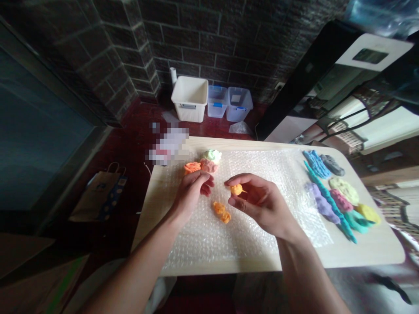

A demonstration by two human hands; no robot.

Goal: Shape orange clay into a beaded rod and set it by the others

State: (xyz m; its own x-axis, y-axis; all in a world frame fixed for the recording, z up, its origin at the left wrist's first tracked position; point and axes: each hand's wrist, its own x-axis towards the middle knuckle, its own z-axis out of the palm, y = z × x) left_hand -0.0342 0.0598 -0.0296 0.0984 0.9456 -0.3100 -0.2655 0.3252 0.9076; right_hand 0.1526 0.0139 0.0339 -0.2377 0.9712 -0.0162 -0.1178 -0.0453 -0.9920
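Bare forearms come nearest to us, the left one and the right one reaching over the pale table. Above the bubble wrap, our right hand pinches a small yellow-orange lump between thumb and fingers, a thin point sticking out toward the palm. Our left hand is apart from it, fingers loosely curled; we cannot tell whether anything sits inside them.

Below the gap between our hands lies a knobbly orange piece on the wrap. Beyond our left hand sit an orange lump, a dusty pink lump and a pale green lump, close together. Toward the table's right end we see more coloured pieces, among them a long teal strip and a purple lump.

If the lumps are as soft as they look, too hard a squeeze could flatten ours or bend its thin point; too loose a hold could drop it onto the orange piece and mark both. A low left wrist could brush the clustered lumps, and a dragging sleeveless arm might ruck the wrap, shifting what rests there.
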